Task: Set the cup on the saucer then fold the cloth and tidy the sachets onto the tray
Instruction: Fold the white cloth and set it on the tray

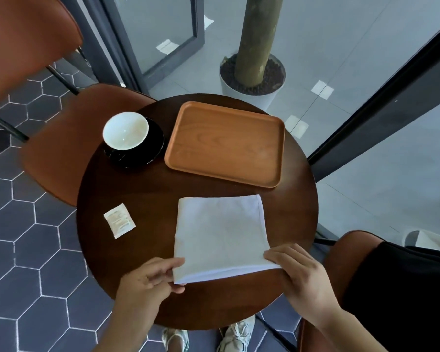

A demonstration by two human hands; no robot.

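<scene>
A white-lined cup [125, 130] stands on a black saucer [151, 151] at the table's far left. An empty wooden tray [226, 143] lies at the far right. The white cloth [220, 235] lies folded on the near half of the table. My left hand [150, 283] pinches its near left corner. My right hand [300, 278] pinches its near right corner. One white sachet [119, 220] lies flat near the table's left edge, apart from the cloth.
The round dark wooden table [137, 186] is small. Brown chairs stand to the left [61, 148] and at the near right [341, 250]. A potted tree trunk [254, 72] stands behind glass beyond the table.
</scene>
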